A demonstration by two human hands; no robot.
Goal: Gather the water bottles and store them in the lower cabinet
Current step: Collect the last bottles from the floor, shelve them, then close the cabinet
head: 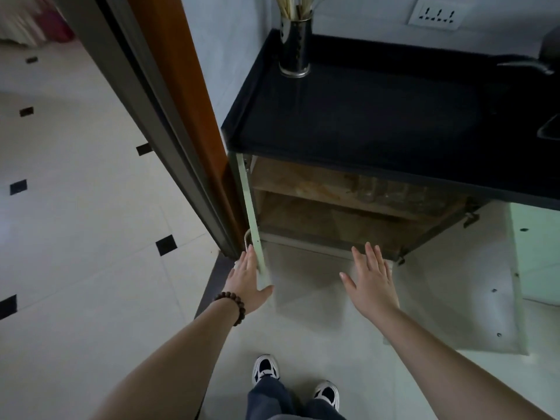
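Note:
The lower cabinet [333, 225] stands open under the black countertop [363, 122], showing two wooden shelves. Clear water bottles [381, 189] lie on the upper shelf, dim and hard to make out. My left hand [250, 277] rests against the edge of the pale green left door [256, 225], fingers around it near its handle. My right hand [371, 277] hovers flat with fingers spread in front of the cabinet's lower edge, holding nothing. The right door [472, 298] is swung wide open.
A metal utensil holder [295, 47] with chopsticks stands at the countertop's back left. A dark pan handle [527, 66] pokes in at the right. A wooden door frame [188, 101] borders the cabinet on the left. My feet [295, 380] stand on the tiled floor.

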